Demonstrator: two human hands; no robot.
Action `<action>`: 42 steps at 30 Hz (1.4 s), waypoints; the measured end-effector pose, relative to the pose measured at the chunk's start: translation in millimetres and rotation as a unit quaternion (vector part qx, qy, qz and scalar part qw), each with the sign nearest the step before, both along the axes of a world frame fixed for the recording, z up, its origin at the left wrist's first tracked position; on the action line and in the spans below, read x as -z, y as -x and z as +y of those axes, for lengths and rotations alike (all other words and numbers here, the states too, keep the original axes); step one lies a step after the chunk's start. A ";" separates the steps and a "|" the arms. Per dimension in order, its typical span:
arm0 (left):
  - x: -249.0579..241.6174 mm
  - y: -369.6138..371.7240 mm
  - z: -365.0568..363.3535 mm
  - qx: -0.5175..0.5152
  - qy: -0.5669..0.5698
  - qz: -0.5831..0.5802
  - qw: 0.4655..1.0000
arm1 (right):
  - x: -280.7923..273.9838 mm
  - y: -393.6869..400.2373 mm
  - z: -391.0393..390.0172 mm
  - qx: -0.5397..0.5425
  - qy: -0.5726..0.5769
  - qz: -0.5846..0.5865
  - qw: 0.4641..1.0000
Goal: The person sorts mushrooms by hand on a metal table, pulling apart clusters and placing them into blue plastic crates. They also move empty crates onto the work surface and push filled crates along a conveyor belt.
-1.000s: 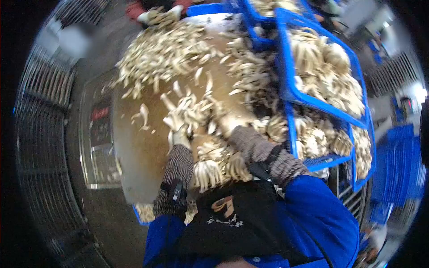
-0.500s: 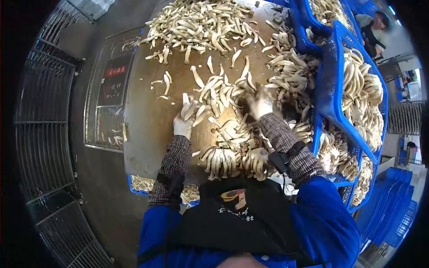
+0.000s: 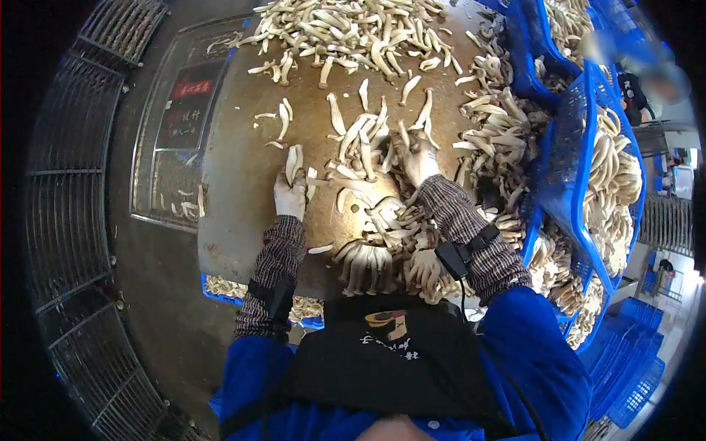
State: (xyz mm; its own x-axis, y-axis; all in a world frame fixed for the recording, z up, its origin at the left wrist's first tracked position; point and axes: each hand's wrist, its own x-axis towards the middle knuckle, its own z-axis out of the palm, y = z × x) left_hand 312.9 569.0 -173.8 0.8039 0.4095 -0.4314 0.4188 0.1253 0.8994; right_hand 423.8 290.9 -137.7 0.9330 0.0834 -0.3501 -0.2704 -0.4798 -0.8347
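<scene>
Pale long-stemmed mushrooms (image 3: 364, 140) lie scattered over a brown metal table (image 3: 235, 184). My left hand (image 3: 290, 192), in a white glove, is closed around a few mushrooms (image 3: 294, 160) at the pile's left edge. My right hand (image 3: 421, 163), also gloved, rests on the loose mushrooms in the middle of the table; whether it grips one I cannot tell. Whole clusters of mushrooms (image 3: 364, 264) lie at the near edge, just in front of my dark apron.
Blue plastic crates (image 3: 570, 158) full of mushrooms stand tilted at the right. A bigger heap of mushrooms (image 3: 346, 33) lies at the table's far side. A blue crate (image 3: 220, 292) sits under the near edge. Metal grating (image 3: 66, 184) covers the left. A person (image 3: 640, 92) stands at far right.
My left hand has drawn back to the left with a few mushrooms in it. My right hand has stayed on the middle pile. The view has tilted further down over the table.
</scene>
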 end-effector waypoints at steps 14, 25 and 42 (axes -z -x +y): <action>-7.8 55.0 -16.6 0.194 -0.564 -0.076 0.799 | -36.2 8.0 -172.8 0.130 0.418 -0.209 0.874; 22.7 -106.6 -119.5 0.502 -0.582 -0.050 0.638 | -35.7 -63.6 -156.9 0.076 0.546 0.038 0.833; -23.2 -70.9 -84.0 0.068 0.251 0.010 0.966 | 23.1 6.2 4.7 0.067 -0.234 0.040 0.969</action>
